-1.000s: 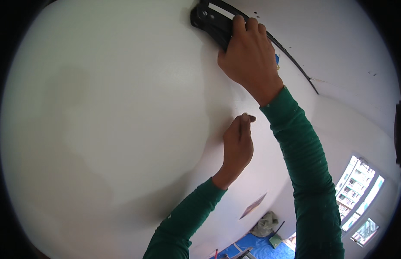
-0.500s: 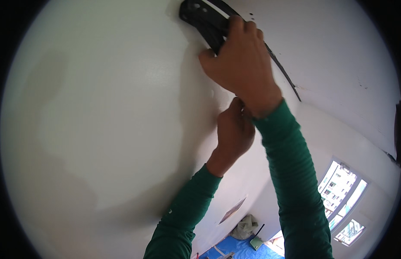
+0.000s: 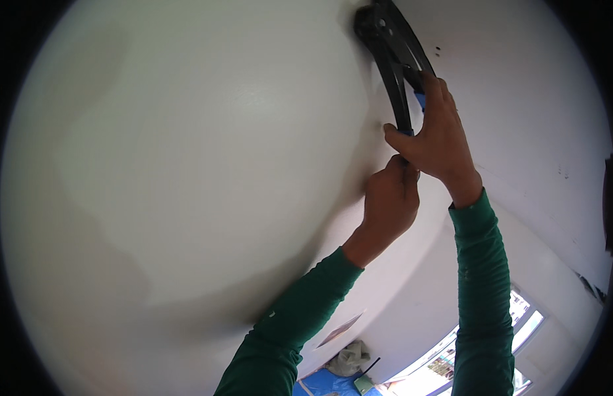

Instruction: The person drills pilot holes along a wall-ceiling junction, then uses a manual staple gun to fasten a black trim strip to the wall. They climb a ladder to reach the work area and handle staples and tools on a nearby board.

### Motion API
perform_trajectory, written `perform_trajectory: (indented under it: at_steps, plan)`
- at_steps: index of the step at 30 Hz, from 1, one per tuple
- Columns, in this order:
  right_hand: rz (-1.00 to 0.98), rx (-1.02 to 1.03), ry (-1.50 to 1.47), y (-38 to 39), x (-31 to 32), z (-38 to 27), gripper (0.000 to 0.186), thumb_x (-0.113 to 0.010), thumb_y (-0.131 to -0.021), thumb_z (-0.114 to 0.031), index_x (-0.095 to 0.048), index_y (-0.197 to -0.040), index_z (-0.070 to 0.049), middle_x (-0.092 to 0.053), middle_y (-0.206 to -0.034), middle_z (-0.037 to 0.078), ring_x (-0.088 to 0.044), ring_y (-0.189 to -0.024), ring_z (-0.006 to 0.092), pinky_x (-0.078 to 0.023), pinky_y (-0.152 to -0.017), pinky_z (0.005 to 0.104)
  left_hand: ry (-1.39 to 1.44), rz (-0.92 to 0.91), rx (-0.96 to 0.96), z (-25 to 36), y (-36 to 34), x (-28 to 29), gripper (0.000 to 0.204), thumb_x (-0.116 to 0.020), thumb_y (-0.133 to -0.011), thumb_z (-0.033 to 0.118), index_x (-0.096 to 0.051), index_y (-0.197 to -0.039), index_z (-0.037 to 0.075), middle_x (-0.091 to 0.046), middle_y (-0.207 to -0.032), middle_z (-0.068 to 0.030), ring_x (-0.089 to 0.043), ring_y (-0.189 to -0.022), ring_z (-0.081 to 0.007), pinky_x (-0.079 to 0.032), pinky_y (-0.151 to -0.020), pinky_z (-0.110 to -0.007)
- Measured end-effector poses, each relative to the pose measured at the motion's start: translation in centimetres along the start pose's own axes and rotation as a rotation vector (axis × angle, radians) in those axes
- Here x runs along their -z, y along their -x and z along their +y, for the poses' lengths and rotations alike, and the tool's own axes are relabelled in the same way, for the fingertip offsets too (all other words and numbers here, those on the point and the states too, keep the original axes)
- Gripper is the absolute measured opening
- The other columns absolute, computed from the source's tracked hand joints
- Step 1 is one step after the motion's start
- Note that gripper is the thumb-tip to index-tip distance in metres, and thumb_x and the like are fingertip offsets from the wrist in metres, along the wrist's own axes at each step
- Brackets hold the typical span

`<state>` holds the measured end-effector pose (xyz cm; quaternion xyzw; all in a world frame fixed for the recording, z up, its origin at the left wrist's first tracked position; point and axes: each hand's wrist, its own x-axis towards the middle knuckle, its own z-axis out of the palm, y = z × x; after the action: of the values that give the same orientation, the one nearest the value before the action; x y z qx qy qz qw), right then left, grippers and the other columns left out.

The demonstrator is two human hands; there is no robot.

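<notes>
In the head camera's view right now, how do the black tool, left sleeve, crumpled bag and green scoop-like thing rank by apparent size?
1. Left sleeve
2. Black tool
3. Crumpled bag
4. Green scoop-like thing

The last two lie farther from the camera, so real sizes may compare differently.

Black two-handled tool point(image 3: 371, 26) is held by right hand point(image 3: 443, 144) up by wall point(image 3: 187, 165) and ceiling point(image 3: 517, 86), handles spread, one met by thumb, other by fingers; left hand point(image 3: 391, 201) is closed just below, fingertips partly hidden; both forearms are covered by green sleeves point(image 3: 483, 284); greyish bag point(image 3: 349, 358), blue sheet point(image 3: 325, 383), bright window point(image 3: 525, 323) are seen lower down
</notes>
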<state>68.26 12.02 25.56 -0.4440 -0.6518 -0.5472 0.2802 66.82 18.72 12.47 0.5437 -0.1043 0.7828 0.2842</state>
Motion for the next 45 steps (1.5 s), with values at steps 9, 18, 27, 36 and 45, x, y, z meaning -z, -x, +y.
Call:
perform_trajectory:
  at_steps: [9,18,27,36,45]
  plan:
    - [0.059,0.01,0.2,-1.8,-0.9,0.0,0.066,-0.076,-0.068,-0.018,-0.049,-0.122,0.01,-0.054,-0.117,0.026,-0.057,-0.109,0.0462,-0.056,-0.084,0.055,-0.087,0.068,0.007,-1.0,-1.9,-2.6,0.009,-0.057,-0.099,0.003,-0.063,-0.1,-0.003,-0.069,-0.08,-0.0248,-0.068,-0.072,-0.0447,-0.052,-0.064,-0.051]
    - [0.085,0.095,0.204,-3.0,-0.5,0.7,0.039,-0.073,-0.071,-0.016,-0.059,-0.104,0.001,-0.07,-0.102,0.019,-0.072,-0.087,0.0409,-0.06,-0.077,0.0504,-0.129,0.106,-0.12,-2.2,-4.0,-5.0,0.011,-0.062,-0.095,0.002,-0.06,-0.101,-0.007,-0.067,-0.074,-0.0256,-0.069,-0.071,-0.044,-0.053,-0.062,-0.051]
    - [-0.018,0.074,0.286,-4.0,0.2,1.9,0.051,-0.075,-0.071,-0.019,-0.059,-0.115,0.001,-0.068,-0.112,0.022,-0.071,-0.096,0.0412,-0.06,-0.081,0.0507,-0.079,0.139,-0.172,-3.4,-5.7,-7.0,0.013,-0.063,-0.096,0.005,-0.06,-0.1,-0.007,-0.067,-0.074,-0.0258,-0.069,-0.071,-0.0439,-0.053,-0.062,-0.05]
    - [-0.172,0.052,0.079,-1.5,1.8,1.9,0.129,-0.093,-0.064,-0.06,-0.034,-0.155,0.008,-0.05,-0.139,0.033,-0.048,-0.138,0.053,-0.052,-0.107,0.055,-0.045,0.012,0.086,-0.7,0.4,-1.3,0.025,-0.055,-0.108,0.017,-0.059,-0.094,-0.003,-0.061,-0.068,-0.018,-0.062,-0.057,-0.0343,-0.046,-0.055,-0.045]
    - [-0.176,-0.196,-0.133,0.2,3.8,1.3,0.089,-0.078,-0.088,-0.058,-0.049,-0.148,0.002,-0.061,-0.13,0.025,-0.065,-0.117,0.0419,-0.055,-0.09,0.0527,-0.057,-0.077,0.128,4.9,3.0,3.8,0.03,-0.058,-0.109,0.021,-0.06,-0.088,0.0,-0.057,-0.062,-0.0114,-0.055,-0.049,-0.022,-0.041,-0.051,-0.037]
